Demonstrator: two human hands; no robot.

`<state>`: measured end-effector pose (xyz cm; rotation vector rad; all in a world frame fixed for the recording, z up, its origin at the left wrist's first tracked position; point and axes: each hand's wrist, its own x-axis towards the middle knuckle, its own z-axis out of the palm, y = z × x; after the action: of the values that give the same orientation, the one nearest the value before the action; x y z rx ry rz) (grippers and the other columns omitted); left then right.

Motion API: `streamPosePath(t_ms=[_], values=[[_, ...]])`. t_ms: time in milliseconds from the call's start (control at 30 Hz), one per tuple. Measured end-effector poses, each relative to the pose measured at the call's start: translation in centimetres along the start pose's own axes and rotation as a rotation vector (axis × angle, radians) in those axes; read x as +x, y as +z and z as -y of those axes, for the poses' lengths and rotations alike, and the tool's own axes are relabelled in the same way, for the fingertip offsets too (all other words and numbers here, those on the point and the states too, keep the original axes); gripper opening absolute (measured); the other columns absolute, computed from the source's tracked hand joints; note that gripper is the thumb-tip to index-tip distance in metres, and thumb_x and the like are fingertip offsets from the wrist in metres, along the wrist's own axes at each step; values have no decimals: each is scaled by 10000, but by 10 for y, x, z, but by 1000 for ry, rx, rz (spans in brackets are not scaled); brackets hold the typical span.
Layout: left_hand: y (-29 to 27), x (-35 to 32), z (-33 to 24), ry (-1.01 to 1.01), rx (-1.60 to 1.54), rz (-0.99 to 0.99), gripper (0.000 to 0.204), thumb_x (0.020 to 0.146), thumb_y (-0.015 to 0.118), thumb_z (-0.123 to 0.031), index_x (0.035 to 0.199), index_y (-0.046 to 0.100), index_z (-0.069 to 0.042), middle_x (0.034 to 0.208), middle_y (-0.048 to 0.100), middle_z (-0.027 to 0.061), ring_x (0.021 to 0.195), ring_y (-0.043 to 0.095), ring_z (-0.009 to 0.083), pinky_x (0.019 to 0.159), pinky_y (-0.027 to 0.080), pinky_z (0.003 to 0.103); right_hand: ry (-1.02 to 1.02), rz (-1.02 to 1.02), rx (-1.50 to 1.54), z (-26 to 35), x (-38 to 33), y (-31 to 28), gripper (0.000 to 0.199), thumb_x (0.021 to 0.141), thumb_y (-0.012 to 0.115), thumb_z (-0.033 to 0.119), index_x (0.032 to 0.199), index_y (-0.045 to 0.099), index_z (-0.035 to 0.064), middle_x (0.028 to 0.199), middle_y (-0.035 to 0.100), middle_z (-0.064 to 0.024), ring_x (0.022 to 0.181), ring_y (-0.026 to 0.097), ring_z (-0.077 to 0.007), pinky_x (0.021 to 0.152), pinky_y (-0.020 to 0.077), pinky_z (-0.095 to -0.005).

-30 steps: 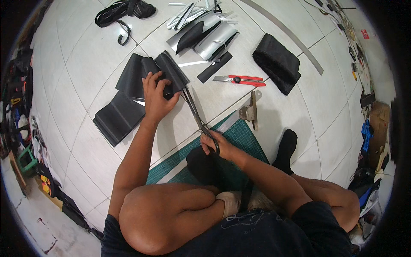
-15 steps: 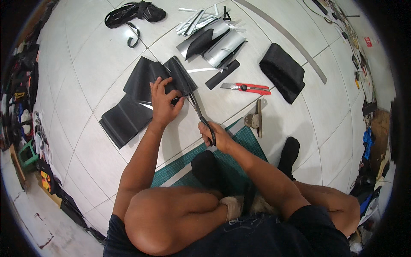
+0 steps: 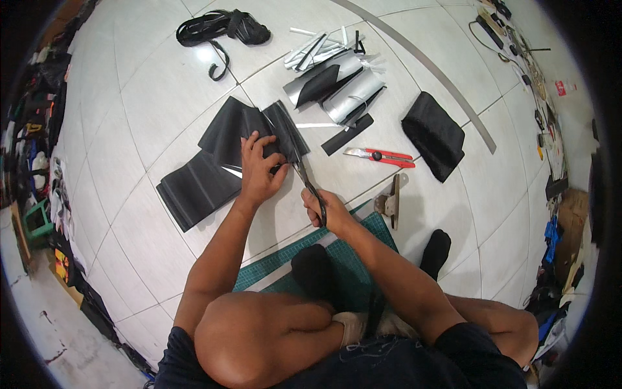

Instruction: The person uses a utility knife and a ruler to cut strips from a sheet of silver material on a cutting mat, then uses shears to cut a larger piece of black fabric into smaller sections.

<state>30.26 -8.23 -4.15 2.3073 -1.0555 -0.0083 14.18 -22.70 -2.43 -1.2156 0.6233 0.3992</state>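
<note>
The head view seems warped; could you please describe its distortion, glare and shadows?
Head view: seams of the tiled floor bow, and the corners go black; head view: glare lies beside the black cord bundle; head view: soft shadows fall beside the metal clip and left hand.

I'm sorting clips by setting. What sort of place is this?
Probably a small home workshop: scissors in the right hand, a green cutting mat and a red utility knife on a white-tiled floor.
</note>
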Motion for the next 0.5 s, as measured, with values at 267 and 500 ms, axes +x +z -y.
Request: streamPosePath(t_ms=[267,500], values=[[-1,-1,3,-8,-28,-16,113,709,758,-157,798,706,-111,1284,545,135,1364,332,437,1159,148,645,-3,-44,-63,5,16,6,489,931,643,504,751,532,63,570,486,7,461,466,-104,442,377,-279],[1,-5,5,-9,-43,-16,107,713,749,-157,798,702,-113,1283,545,133,1371,325,426,1160,148,642,32,-35,23,18,22,6,565,916,602,610,807,556,57,566,488,7,453,454,-90,435,373,-246]])
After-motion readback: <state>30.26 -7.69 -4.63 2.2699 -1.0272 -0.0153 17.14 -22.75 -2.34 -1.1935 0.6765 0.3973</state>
